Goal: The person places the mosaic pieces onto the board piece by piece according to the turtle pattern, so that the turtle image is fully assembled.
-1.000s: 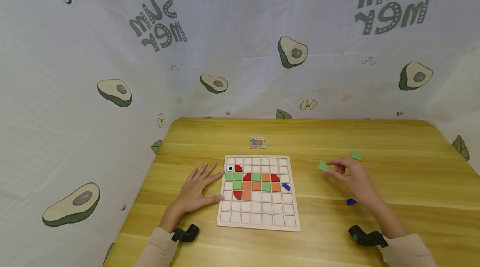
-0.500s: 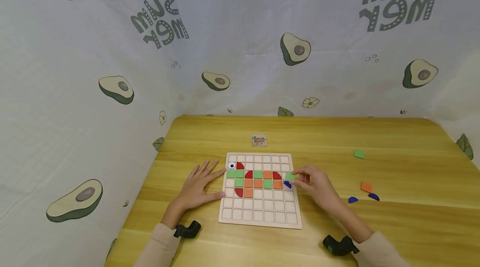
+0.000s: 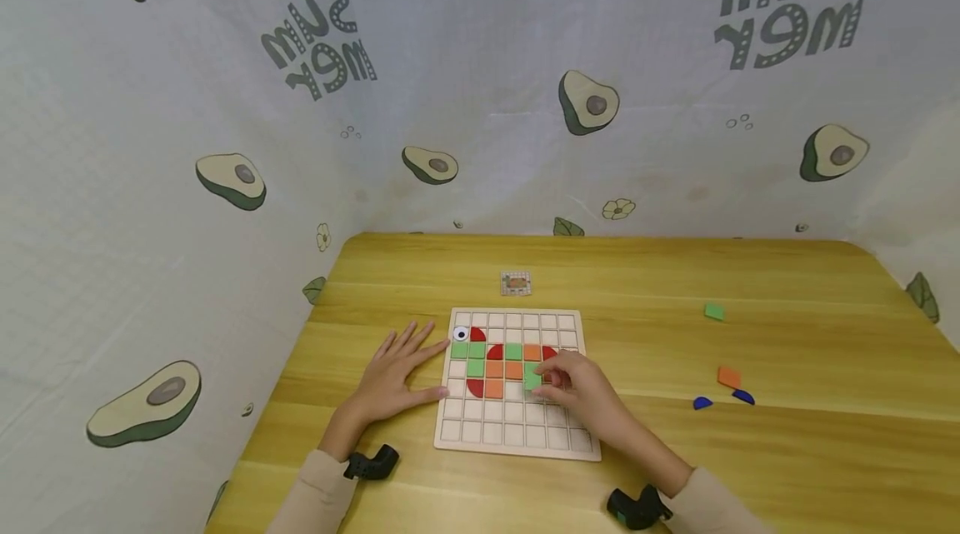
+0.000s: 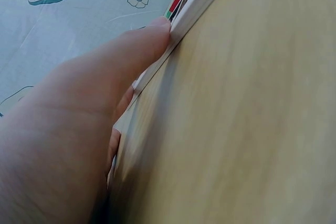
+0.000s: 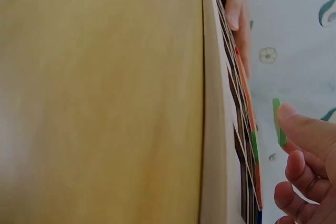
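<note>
A pale wooden grid board (image 3: 493, 433) holds several green, orange and red pieces and a round eye piece (image 3: 461, 334). My left hand (image 3: 393, 380) lies spread on the table, thumb and index finger against the board's left edge; the left wrist view shows the thumb (image 4: 149, 38) touching that edge. Over the board's right part, my right hand (image 3: 588, 396) pinches a green square tile (image 3: 532, 381) between thumb and fingers. In the right wrist view this tile (image 5: 278, 121) stands clear of the board. The hand hides some right-hand squares and the blue piece there.
On the table to the right lie a green tile (image 3: 714, 311), an orange tile (image 3: 729, 376) and two blue half-round pieces, one (image 3: 702, 403) left of the other (image 3: 743, 396). A small printed card (image 3: 515, 283) sits behind the board.
My right hand has carried the green tile leftward from the table's right side to above the board. The left hand has stayed at the board's edge.
</note>
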Demonstrator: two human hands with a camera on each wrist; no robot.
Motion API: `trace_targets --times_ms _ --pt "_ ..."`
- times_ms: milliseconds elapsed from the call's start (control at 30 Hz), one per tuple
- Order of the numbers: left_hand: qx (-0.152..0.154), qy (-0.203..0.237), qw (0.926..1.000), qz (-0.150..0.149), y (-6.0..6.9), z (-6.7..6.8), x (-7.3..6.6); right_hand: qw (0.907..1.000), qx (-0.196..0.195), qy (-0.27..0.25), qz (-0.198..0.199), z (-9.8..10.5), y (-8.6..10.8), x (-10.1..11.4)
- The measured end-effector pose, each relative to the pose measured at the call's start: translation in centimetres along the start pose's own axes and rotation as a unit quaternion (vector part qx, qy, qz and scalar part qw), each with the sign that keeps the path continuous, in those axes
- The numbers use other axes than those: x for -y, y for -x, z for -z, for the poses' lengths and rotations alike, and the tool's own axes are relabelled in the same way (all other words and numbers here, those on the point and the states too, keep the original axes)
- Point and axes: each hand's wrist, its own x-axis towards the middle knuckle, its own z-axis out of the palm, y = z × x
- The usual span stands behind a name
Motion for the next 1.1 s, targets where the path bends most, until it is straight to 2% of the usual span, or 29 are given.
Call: trace_targets --times_ms 367,800,1100 --pt "-0.002 0.000 1.0000 0.000 0.2 0.0 0.1 0.9994 0.028 0.020 -0.009 -2.0 -0.6 0.9" --pt "0.010 0.000 0.9999 0.013 0.1 0.0 0.1 0.9985 0.024 0.034 -0.035 -2.4 -0.8 1.5" --pt "0.002 -0.001 1.0000 0.002 0.1 0.1 -0.1 0.9986 0.017 0.027 -0.043 -2.6 -1.0 1.3"
